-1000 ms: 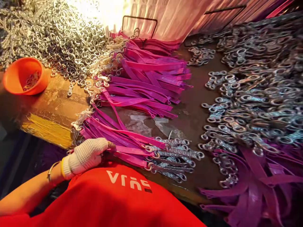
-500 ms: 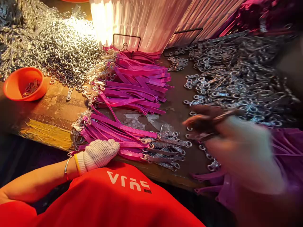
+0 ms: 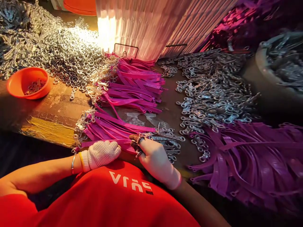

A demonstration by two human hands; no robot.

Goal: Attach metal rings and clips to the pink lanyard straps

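My left hand (image 3: 101, 153), in a white dotted glove, is closed over a pink strap (image 3: 120, 142) at the near table edge. My right hand (image 3: 153, 157), in a pale glove with dark, worn fingertips, pinches at the right end of that strap; any small metal part inside the fingers is hidden. Behind both hands lies a row of pink straps (image 3: 111, 124) with metal rings (image 3: 81, 126) at their left ends. Dark metal links (image 3: 174, 137) hang at the right ends of several, partly behind my right hand.
A heap of metal links (image 3: 213, 91) lies right, beside purple straps (image 3: 236, 157) and a filled bucket (image 3: 265, 63). Bundled pink straps (image 3: 139, 85) stretch before clear corrugated sheets (image 3: 142, 25). Left are an orange bowl (image 3: 14, 83) and piled metal rings (image 3: 71, 53).
My right hand has come left from beside the metal links on the right to the strap's end, close to my left hand. My left hand stays closed on the strap.
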